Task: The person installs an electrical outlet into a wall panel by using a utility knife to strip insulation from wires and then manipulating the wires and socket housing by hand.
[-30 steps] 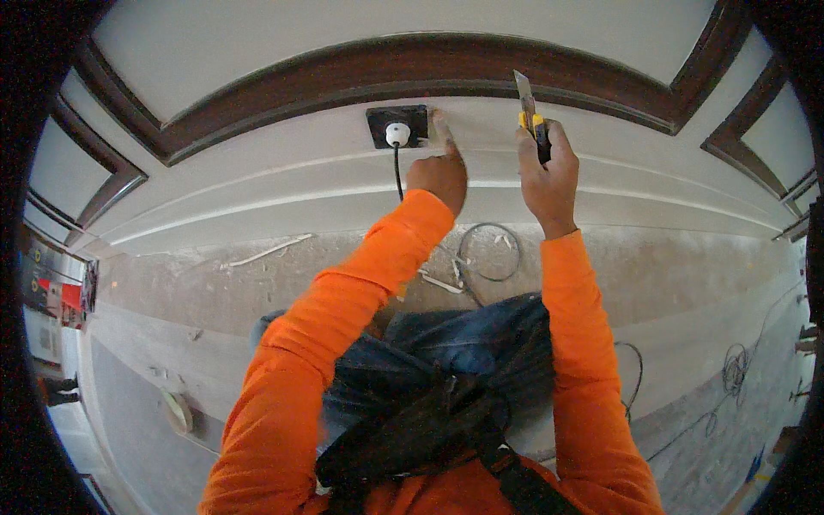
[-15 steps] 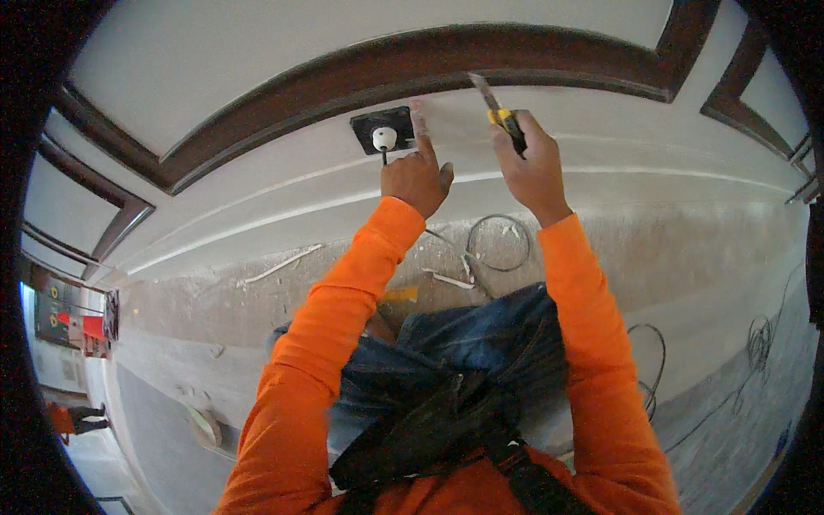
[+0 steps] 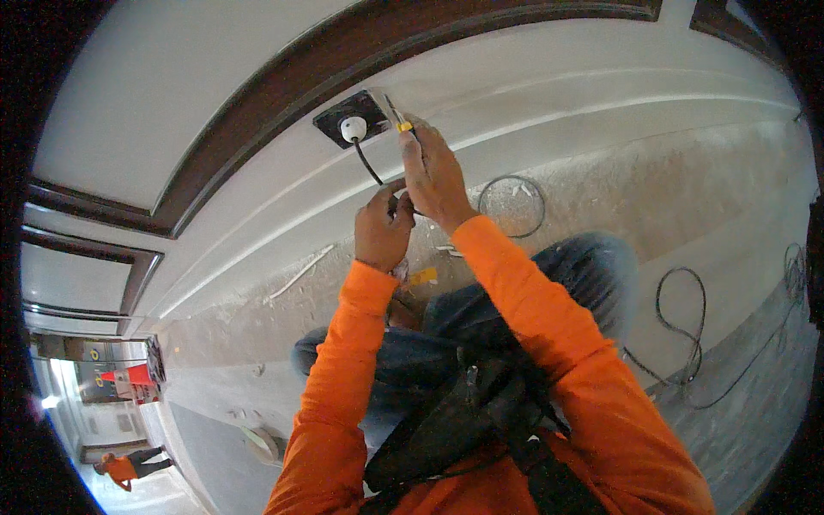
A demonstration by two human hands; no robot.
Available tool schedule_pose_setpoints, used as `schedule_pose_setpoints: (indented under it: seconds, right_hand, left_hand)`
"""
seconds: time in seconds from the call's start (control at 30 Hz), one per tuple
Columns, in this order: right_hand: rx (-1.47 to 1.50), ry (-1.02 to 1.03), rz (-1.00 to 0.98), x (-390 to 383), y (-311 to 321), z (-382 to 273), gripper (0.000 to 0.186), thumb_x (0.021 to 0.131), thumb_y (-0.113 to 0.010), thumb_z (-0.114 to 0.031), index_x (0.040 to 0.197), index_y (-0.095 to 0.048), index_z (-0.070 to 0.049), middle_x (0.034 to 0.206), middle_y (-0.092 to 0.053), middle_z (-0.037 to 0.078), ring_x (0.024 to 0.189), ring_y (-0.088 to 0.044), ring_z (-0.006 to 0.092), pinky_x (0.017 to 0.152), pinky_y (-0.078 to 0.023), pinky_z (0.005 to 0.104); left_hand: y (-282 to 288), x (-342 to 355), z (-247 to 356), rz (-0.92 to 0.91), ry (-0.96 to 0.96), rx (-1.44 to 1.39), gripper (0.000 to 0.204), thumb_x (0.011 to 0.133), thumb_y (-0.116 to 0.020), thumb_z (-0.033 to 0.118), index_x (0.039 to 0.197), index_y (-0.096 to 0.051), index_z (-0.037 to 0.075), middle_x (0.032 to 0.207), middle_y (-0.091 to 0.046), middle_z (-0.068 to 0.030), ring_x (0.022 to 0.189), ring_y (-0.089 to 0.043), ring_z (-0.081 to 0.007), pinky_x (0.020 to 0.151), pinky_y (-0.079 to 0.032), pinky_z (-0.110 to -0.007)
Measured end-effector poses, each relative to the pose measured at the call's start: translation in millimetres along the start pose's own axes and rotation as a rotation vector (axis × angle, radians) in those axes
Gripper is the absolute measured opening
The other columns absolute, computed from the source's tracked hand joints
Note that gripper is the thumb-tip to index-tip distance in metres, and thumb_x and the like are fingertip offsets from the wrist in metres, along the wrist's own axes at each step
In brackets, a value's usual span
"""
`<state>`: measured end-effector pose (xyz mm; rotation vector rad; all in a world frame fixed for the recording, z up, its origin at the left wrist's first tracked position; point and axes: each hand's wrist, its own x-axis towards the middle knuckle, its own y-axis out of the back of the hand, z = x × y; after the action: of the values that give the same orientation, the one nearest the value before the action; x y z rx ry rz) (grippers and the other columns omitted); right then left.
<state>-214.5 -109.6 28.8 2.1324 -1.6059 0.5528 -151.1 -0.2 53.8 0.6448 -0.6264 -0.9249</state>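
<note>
My right hand (image 3: 438,180) grips a yellow and black utility knife (image 3: 404,127). Its blade points up at the right edge of a black square wall plate (image 3: 371,107). A round white plug (image 3: 353,129) sits in that plate, and a black cable (image 3: 367,163) runs down from it to my left hand (image 3: 382,227). The left fingers are curled together around the cable just below the wall plate, close beside my right hand; part of that grip is hidden.
Dark wooden moulding (image 3: 283,81) borders the pale wall panel. A coiled cable (image 3: 512,206) and a white strip (image 3: 300,273) lie on the dusty floor below. More black cable (image 3: 682,330) is to the right. A person in orange (image 3: 129,465) stands at the far left.
My right hand has brought the knife left and down to the wall plate's edge. My left hand has dropped from beside the plate to the cable. The view has turned.
</note>
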Motion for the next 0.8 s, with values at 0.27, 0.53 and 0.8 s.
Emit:
schedule_pose_setpoints:
  seconds: [0.27,0.53,0.8]
  right_hand:
    - [0.011,-0.095,-0.016,-10.0,-14.3,-0.8,0.045,0.102,-0.041,-0.03,0.135,-0.051,-0.001,0.11,-0.058,0.022,0.103,-0.058,0.0376,0.092,-0.046,0.0431]
    - [-0.011,-0.132,-0.047,3.6,-12.3,-16.4,0.044,0.101,-0.045,-0.029,0.135,-0.051,-0.001,0.111,-0.058,0.022,0.101,-0.059,0.0382,0.091,-0.047,0.0439]
    - [0.061,-0.134,-0.055,0.4,-13.4,-15.3,0.046,0.101,-0.045,-0.029,0.131,-0.052,0.005,0.122,-0.059,0.029,0.115,-0.057,0.0436,0.1,-0.045,0.046]
  left_hand:
    - [-7.1,-18.5,-22.8,-0.062,0.105,-0.208,0.02,0.093,-0.056,0.014,0.097,-0.065,-0.004,0.071,-0.067,-0.0114,0.063,-0.064,-0.0179,0.061,-0.05,-0.033]
    - [-21.6,-21.3,-30.6,-0.109,0.103,-0.15,0.022,0.091,-0.06,0.017,0.088,-0.063,-0.004,0.07,-0.067,-0.013,0.062,-0.064,-0.02,0.061,-0.05,-0.034]
    - [-25.2,-22.4,-36.0,-0.107,-0.068,-0.029,0.021,0.087,-0.062,0.015,0.088,-0.064,-0.005,0.075,-0.069,-0.0181,0.067,-0.069,-0.028,0.063,-0.052,-0.037]
